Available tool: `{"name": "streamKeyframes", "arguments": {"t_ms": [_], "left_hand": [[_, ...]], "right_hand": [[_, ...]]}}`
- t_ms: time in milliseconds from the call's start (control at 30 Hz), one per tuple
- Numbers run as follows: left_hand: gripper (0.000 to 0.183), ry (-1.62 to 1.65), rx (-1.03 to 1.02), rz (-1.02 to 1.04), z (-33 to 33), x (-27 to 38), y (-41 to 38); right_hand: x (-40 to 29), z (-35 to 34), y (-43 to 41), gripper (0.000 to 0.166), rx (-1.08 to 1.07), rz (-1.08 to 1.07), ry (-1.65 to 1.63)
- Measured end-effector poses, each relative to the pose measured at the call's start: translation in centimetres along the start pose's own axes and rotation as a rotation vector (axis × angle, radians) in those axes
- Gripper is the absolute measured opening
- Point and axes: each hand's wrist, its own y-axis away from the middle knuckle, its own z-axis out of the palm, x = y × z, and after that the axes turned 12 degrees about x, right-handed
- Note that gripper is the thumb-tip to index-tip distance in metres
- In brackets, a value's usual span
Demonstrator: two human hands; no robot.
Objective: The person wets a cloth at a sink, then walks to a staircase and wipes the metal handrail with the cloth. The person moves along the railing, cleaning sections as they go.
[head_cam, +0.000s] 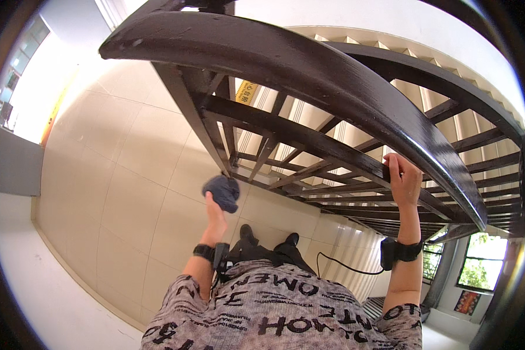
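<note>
My left hand [215, 215] holds a bunched dark blue cloth [222, 192] close to the lower end of the stair railing's end post [188, 118]. Further right, my right hand [403, 179] is closed around the middle rail [302, 135] of the dark railing, just under the broad glossy handrail [288, 70]. Its fingertips are partly hidden behind the rail. Dark balusters run below that rail. Each forearm wears a black strap with a small device, and a black cable hangs from the right one.
Pale stairs [297, 113] lie beyond the railing, with a yellow warning sticker [246, 92] on one step. Light floor tiles [135, 183] spread to the left, bordered by a white wall [61, 280]. Windows [483, 258] stand at the lower right. My dark shoes are near the railing's base.
</note>
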Motion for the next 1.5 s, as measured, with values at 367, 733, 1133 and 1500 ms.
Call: {"name": "streamKeyframes", "arguments": {"t_ms": [367,733,1133,1500], "left_hand": [[0.06,-0.251,-0.022,1.108,16.1,5.9,0.7],[0.062,0.103,-0.191,0.733,15.4,9.2,-2.0],[0.058,-0.228,-0.157,0.532,16.0,18.6,3.9],[0.042,-1.178,0.041,1.588,17.4,14.5,4.3]], "right_hand": [[0.2,0.8,-0.9,0.037,0.001,-0.029,-0.01],[0.8,1.4,-0.7,0.033,0.04,-0.075,-0.036],[1.8,2.0,-0.3,0.032,0.047,-0.05,-0.021],[1.8,2.2,-0.2,0.033,0.094,-0.082,0.001]]}}
